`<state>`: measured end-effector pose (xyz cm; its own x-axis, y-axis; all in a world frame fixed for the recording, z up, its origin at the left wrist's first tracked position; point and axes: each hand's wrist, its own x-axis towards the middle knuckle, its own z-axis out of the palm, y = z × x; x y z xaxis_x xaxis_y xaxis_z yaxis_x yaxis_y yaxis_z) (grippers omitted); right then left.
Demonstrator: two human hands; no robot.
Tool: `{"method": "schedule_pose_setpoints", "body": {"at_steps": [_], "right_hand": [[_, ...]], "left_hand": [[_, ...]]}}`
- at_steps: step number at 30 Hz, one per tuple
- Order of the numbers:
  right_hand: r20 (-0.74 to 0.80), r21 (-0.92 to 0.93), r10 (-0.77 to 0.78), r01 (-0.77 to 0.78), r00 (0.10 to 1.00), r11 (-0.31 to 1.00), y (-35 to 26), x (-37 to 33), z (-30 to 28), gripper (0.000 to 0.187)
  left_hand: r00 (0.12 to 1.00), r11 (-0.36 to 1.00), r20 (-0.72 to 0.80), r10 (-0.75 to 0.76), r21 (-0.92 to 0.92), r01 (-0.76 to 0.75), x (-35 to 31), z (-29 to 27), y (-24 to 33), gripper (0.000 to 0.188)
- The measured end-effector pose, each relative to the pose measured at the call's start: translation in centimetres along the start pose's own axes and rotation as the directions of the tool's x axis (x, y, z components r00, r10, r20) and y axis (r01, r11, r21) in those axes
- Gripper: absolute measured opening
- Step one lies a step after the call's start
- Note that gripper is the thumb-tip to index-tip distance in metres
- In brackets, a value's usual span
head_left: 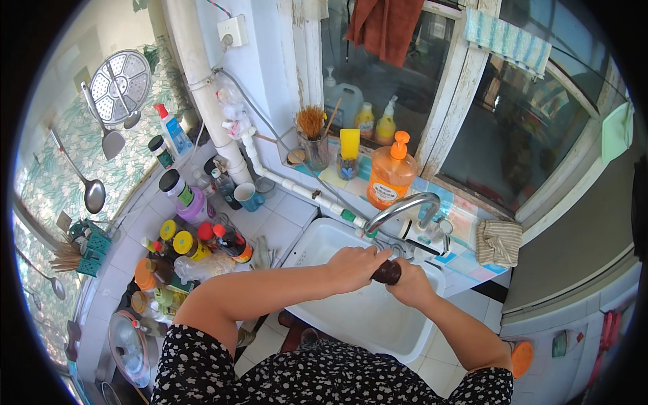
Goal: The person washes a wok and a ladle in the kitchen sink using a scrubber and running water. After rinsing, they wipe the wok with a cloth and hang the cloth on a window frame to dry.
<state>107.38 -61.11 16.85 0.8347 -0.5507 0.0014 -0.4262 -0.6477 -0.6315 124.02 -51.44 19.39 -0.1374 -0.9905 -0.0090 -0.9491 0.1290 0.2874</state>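
Note:
Both my hands are closed on a dark brown bunched cloth [387, 272], held above the white sink [368, 317]. My left hand [356, 268] grips its left end and my right hand [413, 283] its right end. Only a short stretch of the cloth shows between the fists; the rest is hidden inside them. Just beyond my hands, the curved metal faucet [399, 208] stands at the sink's far edge. I cannot make out any water running from it.
An orange pump bottle [391, 177] stands behind the faucet. A folded striped cloth [499, 243] lies on the tiled ledge to the right. Several jars and bottles, including a dark sauce bottle [233, 244], crowd the left counter. A white pipe [291, 183] runs along the wall.

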Motion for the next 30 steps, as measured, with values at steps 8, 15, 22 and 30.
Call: {"method": "schedule_pose_setpoints", "body": {"at_steps": [8, 15, 22, 30], "right_hand": [[0.187, 0.761, 0.351, -0.361, 0.918, 0.539, -0.8, -0.3, 1.3, 0.032], [0.474, 0.831, 0.252, -0.523, 0.844, 0.19, 1.8, -0.9, 2.6, 0.027], [0.504, 0.862, 0.047, -0.5, 0.862, -0.085, 0.2, -2.0, 2.8, 0.029], [0.545, 0.825, -0.058, -0.548, 0.836, -0.14, 1.7, -1.4, 2.4, 0.032]], "left_hand": [[0.913, 0.902, -0.197, 0.358, 0.325, -0.283, 2.6, 0.7, -2.2, 0.04], [0.831, 0.783, -0.121, 0.544, 0.43, -0.45, 3.4, 0.8, -2.5, 0.032], [0.698, 0.648, -0.148, 0.7, 0.542, -0.535, 3.5, -1.7, -2.2, 0.046], [0.738, 0.742, -0.277, 0.615, 0.52, -0.424, 3.4, -0.2, -1.6, 0.059]]}}
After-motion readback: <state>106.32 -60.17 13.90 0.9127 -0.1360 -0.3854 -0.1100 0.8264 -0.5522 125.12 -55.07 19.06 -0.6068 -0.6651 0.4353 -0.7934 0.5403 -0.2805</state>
